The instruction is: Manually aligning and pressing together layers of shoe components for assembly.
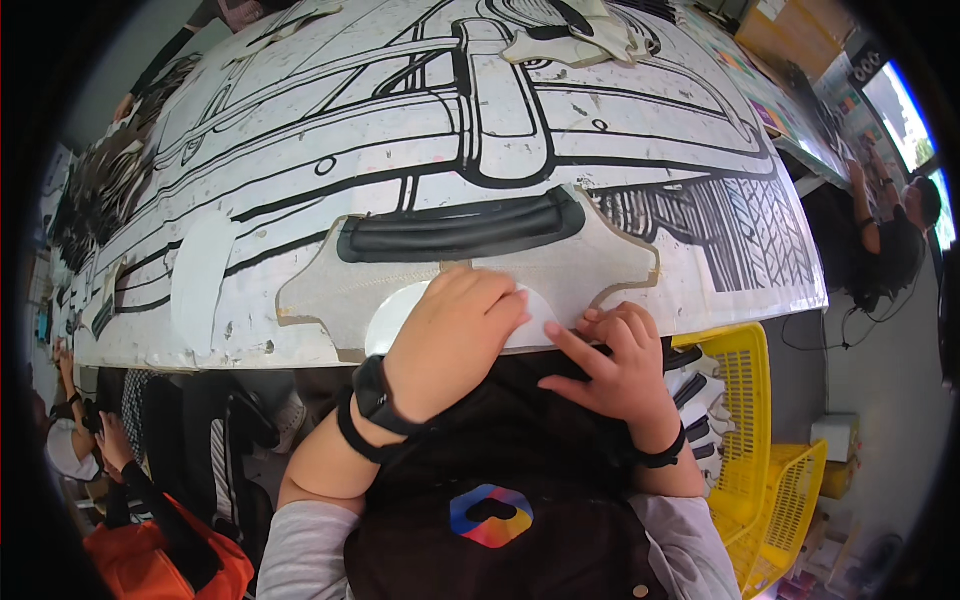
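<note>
A grey, shaped panel of leather or fabric (610, 245) with brown edges lies flat at the near edge of the table. A padded black strip (460, 228) runs along its far side. On the panel's near middle rests a white rounded piece (395, 305), partly covered by my left hand (450, 335). That hand is bent over the piece with its fingers curled together, and whatever they pinch is hidden. My right hand (612, 365) touches the white piece's right edge with its index fingertip. Its thumb is stretched out and its other fingers are loosely bent.
Black line drawings cover the white tabletop (300, 120). More cut pieces (575, 45) lie at the far side, and dark strips (110, 190) are heaped at the left. A yellow basket (748, 400) with grey and black parts stands by my right side. Other people are nearby.
</note>
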A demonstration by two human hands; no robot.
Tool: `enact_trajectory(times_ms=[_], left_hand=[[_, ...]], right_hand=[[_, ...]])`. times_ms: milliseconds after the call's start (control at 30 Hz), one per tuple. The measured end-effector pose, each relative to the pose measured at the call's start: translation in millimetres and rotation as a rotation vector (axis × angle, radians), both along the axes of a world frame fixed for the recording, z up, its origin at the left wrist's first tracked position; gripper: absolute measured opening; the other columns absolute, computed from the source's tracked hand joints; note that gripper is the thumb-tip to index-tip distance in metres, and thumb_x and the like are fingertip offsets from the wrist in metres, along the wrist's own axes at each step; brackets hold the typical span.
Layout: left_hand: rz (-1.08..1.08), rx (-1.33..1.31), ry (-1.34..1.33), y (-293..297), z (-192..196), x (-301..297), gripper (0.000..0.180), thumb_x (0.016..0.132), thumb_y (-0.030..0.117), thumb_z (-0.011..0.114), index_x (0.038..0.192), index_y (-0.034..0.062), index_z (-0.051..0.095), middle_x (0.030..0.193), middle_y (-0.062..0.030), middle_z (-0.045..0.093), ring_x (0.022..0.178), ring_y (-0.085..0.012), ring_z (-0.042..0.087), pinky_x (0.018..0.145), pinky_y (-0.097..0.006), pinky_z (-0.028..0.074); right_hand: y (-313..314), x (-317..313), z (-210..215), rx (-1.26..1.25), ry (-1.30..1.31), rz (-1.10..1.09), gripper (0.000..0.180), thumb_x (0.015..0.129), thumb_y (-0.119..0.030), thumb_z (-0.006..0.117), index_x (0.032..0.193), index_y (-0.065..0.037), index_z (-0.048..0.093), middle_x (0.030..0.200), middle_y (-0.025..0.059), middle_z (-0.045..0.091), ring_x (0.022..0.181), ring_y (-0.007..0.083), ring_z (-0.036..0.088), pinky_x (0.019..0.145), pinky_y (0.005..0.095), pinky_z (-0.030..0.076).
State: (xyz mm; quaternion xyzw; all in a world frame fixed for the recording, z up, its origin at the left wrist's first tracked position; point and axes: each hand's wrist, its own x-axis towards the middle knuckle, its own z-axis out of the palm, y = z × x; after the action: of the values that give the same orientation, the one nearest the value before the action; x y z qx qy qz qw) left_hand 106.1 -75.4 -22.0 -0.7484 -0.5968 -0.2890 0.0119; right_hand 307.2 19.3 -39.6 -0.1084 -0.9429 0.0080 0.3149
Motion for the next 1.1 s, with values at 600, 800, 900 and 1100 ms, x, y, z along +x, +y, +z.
enact_trajectory(times_ms=[600,800,900,1100], left_hand=[[0.199,0.332,-0.494,-89,17,-22,0.032,0.076,0.000,0.063,0.107,-0.0008,0.054,0.107,-0.0167,0.060,0.103,-0.0308,0.057,0.093,-0.039,0.042],[0.352,0.184,-0.769,-117,48,-37,0.022,0.080,0.002,0.060,0.101,-0.0032,0.056,0.093,-0.0139,0.061,0.086,-0.0213,0.059,0.082,-0.031,0.044],[0.330,-0.067,-0.633,-126,62,-60,0.015,0.080,0.006,0.061,0.091,-0.0044,0.059,0.086,-0.0108,0.062,0.080,-0.0182,0.059,0.076,-0.027,0.044],[0.223,0.129,-0.544,-78,66,-66,0.055,0.073,0.017,0.073,0.119,-0.0031,0.050,0.109,-0.0134,0.060,0.102,-0.0212,0.056,0.089,-0.031,0.042]], right_hand=[[26,-91,32,-0.063,-0.049,0.055,0.032,0.082,-0.009,0.056,0.113,0.000,0.055,0.116,0.0121,0.057,0.111,0.0285,0.051,0.098,0.0424,0.037],[40,-90,51,-0.232,-0.339,0.038,0.030,0.078,-0.008,0.061,0.107,-0.001,0.057,0.105,0.0139,0.059,0.099,0.0308,0.055,0.089,0.0400,0.042],[40,-69,69,-0.390,-0.050,0.151,0.027,0.071,-0.004,0.067,0.096,-0.002,0.058,0.094,0.0142,0.058,0.088,0.0314,0.057,0.077,0.0380,0.045],[8,-33,65,-0.974,0.349,0.149,0.036,0.070,0.002,0.073,0.095,-0.004,0.048,0.083,0.0056,0.051,0.076,0.0117,0.048,0.069,0.0258,0.041]])
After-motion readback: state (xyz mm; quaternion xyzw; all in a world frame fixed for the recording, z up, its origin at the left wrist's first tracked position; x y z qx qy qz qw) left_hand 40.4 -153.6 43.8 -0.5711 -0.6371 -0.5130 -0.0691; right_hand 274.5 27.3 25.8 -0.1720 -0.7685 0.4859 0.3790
